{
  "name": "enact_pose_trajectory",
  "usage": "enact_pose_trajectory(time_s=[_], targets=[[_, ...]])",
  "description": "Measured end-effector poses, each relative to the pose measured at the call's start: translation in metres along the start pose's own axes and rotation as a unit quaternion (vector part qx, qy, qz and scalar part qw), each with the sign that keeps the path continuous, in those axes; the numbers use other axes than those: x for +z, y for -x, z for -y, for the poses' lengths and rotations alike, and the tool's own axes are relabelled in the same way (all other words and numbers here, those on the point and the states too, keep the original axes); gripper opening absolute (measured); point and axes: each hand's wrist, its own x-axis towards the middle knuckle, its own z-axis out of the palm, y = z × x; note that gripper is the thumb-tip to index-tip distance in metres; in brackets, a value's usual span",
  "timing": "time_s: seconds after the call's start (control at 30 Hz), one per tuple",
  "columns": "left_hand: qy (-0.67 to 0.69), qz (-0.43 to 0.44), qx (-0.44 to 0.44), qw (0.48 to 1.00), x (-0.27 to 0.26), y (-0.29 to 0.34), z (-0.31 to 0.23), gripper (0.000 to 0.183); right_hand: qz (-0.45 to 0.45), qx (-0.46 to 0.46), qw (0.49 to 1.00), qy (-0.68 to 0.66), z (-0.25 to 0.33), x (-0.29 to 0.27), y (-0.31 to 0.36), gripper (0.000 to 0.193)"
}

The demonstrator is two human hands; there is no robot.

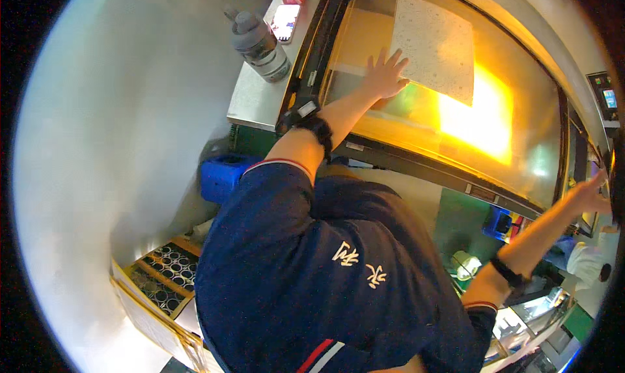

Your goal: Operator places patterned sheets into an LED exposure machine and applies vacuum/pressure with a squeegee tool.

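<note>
A pale rectangular sheet (433,44) with small faint marks lies on the framed, yellow-lit panel (364,31). At the sheet's near left corner rests my left hand (387,78), its fingers spread and nothing gripped. Bright yellow light glows on the panel beside the sheet's right edge. My right hand (589,194) reaches far out to the right, past the panel's right end. Its fingers seem stretched apart beside the dark frame, though the picture's rim cuts off part of them. I cannot make out anything held there.
A grey-lidded bottle (260,46) and a phone (286,23) stand on the metal ledge (257,99) left of the panel. Below hangs a blue bin (224,176). A wooden-framed rack of dark rings (168,278) is at lower left. Another person (586,262) appears at far right.
</note>
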Motion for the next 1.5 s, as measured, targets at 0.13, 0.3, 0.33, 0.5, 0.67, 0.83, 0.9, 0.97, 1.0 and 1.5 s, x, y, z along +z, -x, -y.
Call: enact_pose_trajectory(time_s=[0.13, 0.3, 0.33, 0.5, 0.67, 0.83, 0.9, 0.97, 1.0, 1.5], targets=[[-0.142, 0.039, 0.035, 0.988, 0.022, 0.024, 0.016, 0.072, 0.155, 0.284, 0.943, -0.073, 0.03, 0.081, 0.17, 0.071], [-0.081, 0.113, 0.081, 0.987, -0.019, 0.064, -0.012, 0.077, 0.544, 0.301, 0.782, -0.052, 0.038, 0.114, 0.385, 0.096], [-0.076, 0.152, 0.078, 0.982, -0.028, 0.075, -0.008, 0.08, 0.568, 0.322, 0.757, -0.035, 0.062, 0.114, 0.399, 0.097], [-0.033, 0.196, 0.084, 0.976, -0.041, 0.12, 0.018, 0.088, 0.642, 0.286, 0.711, 0.03, 0.156, 0.109, 0.341, 0.093], [-0.008, 0.15, 0.157, 0.976, -0.034, 0.122, 0.03, 0.089, 0.59, 0.516, 0.62, -0.037, 0.109, 0.109, 0.338, 0.079], [0.007, 0.148, 0.172, 0.974, -0.036, 0.129, 0.041, 0.086, 0.575, 0.628, 0.509, -0.125, 0.132, 0.072, 0.313, 0.047], [-0.011, 0.164, 0.164, 0.973, -0.039, 0.134, 0.05, 0.087, 0.564, 0.649, 0.496, -0.123, 0.156, 0.046, 0.302, 0.051], [-0.02, 0.179, 0.179, 0.967, -0.045, 0.129, 0.042, 0.087, 0.554, 0.651, 0.501, -0.133, 0.141, 0.0, 0.327, 0.052], [-0.039, 0.179, 0.199, 0.963, -0.05, 0.122, 0.032, 0.085, 0.543, 0.652, 0.511, -0.139, 0.131, -0.032, 0.347, 0.054], [-0.164, 0.153, 0.304, 0.926, -0.053, 0.119, 0.056, 0.064, -0.255, 0.832, 0.493, -0.001, 0.337, -0.45, 0.332, 0.034]])
